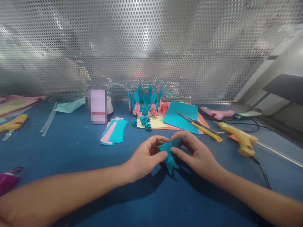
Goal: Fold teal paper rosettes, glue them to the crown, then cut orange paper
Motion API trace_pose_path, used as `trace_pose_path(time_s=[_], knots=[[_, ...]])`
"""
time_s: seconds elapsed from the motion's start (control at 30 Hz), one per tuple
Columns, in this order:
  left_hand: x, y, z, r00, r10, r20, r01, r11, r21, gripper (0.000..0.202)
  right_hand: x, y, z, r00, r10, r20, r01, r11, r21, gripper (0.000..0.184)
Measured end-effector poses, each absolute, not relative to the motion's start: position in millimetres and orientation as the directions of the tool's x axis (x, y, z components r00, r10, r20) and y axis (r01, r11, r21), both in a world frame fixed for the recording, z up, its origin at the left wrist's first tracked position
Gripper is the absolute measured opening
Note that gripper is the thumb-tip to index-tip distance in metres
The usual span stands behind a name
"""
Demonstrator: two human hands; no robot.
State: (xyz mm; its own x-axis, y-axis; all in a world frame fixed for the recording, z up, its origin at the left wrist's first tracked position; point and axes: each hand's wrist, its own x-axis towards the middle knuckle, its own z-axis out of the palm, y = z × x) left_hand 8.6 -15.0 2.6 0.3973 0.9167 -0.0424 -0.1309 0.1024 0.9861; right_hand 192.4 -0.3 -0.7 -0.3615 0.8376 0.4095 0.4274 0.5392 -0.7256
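Note:
A small folded teal paper piece point(169, 155) with pointed tips is held just above the blue table point(78, 148). My left hand point(146, 157) pinches its left side between thumb and fingers. My right hand point(195, 154) pinches its right side and top edge. Behind them stands a teal paper crown point(145, 101) with pink paper flowers on it. Several small teal paper roses point(144, 121) lie in front of the crown.
Teal and pink paper strips point(114, 131) lie left of centre. Coloured sheets point(181, 117), scissors with a yellow handle point(201, 126), a yellow glue gun point(240, 139) with its cord and a pink glue gun point(216, 113) lie right. A perforated metal wall point(151, 47) closes the back.

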Motion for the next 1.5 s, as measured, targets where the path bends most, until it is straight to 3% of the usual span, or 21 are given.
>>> trace_pose_path(time_s=[0.1,0.4,0.53,0.83,0.93,1.07,1.27,1.5], knots=[[7.6,-14.2,2.0,0.354,0.934,-0.045,-0.092,0.083,0.992,0.029,191.6,-1.0,2.0,-0.382,0.816,0.433,0.461,0.575,-0.676,0.017],[4.9,-9.8,0.7,0.247,0.965,-0.088,-0.144,0.126,0.981,0.030,194.0,0.8,2.9,-0.450,0.736,0.506,0.516,0.676,-0.526,0.045],[4.2,-9.4,-1.9,0.229,0.973,-0.043,-0.121,0.072,0.990,0.033,194.7,0.7,3.4,-0.474,0.702,0.532,0.510,0.711,-0.485,0.030],[1.7,-9.9,-2.7,0.325,0.943,-0.069,-0.016,0.078,0.997,0.032,192.4,-2.1,8.4,-0.401,0.755,0.520,0.501,0.655,-0.566,0.011],[5.1,-13.3,1.3,0.345,0.929,-0.132,-0.111,0.180,0.977,0.030,191.4,-4.8,10.1,-0.355,0.749,0.559,0.520,0.655,-0.548,0.010],[8.8,-17.9,7.9,0.400,0.906,-0.141,-0.213,0.241,0.947,0.033,191.0,-7.1,8.9,-0.273,0.815,0.511,0.558,0.566,-0.606,0.012],[7.9,-16.8,7.8,0.388,0.914,-0.122,-0.089,0.169,0.982,0.018,190.5,-5.8,4.2,-0.337,0.759,0.557,0.564,0.636,-0.527,0.008],[8.6,-16.3,2.1,0.409,0.909,-0.080,-0.130,0.145,0.981,0.034,188.9,-6.9,3.2,-0.382,0.757,0.530,0.614,0.636,-0.467,0.010]])
